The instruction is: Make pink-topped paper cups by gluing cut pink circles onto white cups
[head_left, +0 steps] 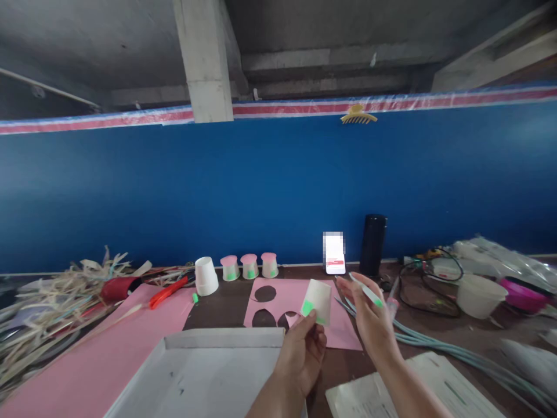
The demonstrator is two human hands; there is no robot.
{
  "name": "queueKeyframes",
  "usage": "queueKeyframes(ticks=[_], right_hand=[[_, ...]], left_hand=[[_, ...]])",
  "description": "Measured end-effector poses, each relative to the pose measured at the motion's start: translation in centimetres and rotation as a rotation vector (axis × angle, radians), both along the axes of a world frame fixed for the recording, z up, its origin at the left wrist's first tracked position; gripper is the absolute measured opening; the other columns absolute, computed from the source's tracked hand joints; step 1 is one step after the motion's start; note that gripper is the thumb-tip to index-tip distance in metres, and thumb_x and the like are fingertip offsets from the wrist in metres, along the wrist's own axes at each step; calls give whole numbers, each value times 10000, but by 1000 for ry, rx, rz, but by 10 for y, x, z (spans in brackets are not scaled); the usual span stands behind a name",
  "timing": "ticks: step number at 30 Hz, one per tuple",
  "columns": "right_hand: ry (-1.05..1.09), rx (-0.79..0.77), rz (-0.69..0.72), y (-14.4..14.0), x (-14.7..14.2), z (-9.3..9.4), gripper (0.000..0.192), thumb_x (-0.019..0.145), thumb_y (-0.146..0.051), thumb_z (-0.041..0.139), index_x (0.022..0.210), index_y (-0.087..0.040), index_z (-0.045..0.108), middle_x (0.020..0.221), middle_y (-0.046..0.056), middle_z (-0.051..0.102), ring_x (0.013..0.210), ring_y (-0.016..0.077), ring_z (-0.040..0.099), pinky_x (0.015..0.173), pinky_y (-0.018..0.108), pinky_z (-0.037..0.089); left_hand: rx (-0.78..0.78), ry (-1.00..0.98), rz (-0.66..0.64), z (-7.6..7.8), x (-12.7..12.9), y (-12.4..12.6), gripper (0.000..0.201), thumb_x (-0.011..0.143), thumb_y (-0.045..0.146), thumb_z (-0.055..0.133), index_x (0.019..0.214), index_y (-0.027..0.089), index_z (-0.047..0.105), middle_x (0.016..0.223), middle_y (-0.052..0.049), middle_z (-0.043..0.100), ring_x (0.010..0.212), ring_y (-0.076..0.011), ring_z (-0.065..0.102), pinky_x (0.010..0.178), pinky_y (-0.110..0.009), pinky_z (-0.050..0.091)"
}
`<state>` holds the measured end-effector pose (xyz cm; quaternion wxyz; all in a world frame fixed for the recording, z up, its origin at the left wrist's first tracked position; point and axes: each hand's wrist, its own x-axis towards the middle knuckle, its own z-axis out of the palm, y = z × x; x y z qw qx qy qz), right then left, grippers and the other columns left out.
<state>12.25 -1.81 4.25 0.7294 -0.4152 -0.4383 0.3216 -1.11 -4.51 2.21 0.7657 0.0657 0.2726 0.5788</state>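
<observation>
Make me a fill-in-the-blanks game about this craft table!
The left hand holds a white paper ___ with a green patch.
Three small cups by the blue wall have ___ tops.
The pink paper has round ___ cut out.
The right hand holds a ___.

Missing words: cup; pink; holes; pen

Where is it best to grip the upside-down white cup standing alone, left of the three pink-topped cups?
Probably the white cup by its narrow upturned base, from above: the cup tapers upward, and the pink-topped cups crowd its right side.
</observation>
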Motion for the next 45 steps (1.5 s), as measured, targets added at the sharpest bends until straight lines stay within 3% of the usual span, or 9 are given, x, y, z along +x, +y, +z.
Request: queueKeyframes(ticks=[5,8,11,32,45], right_hand=[[-363,151,-103,-18,-4,5,356,879,-408,500,1165,-207,568,763,30,657,628,150,620,623,292,525],[-622,256,-129,-27,-6,8,294,877,-327,519,1136,-218,605,767,29,638,639,151,600,657,310,506],[-722,320,-149,-30,-9,12,244,868,-276,534,1088,-214,620,842,45,655,693,164,621,682,317,505],[-902,354,-253,-27,-13,9,170,859,-258,538,996,-208,625,943,51,673,897,197,628,790,317,503],[-911,312,-252,-28,-13,11,195,869,-300,515,988,-212,643,918,59,677,864,204,637,757,329,513]], left_hand=[[26,-65,57,-2,2,2,133,719,64,687,747,99,562,651,-10,568,543,-56,546,503,-150,489],[32,-73,92,-3,3,2,128,719,55,683,738,102,565,643,-2,557,554,-57,551,524,-151,500],[25,-83,117,-5,3,3,145,705,57,695,735,109,563,650,4,553,566,-59,559,533,-152,506],[52,-107,107,-4,3,1,126,713,73,700,767,95,588,702,-17,584,586,-55,560,551,-153,515],[74,-100,102,-5,3,1,127,707,71,702,725,101,580,684,0,563,588,-53,556,562,-153,506]])
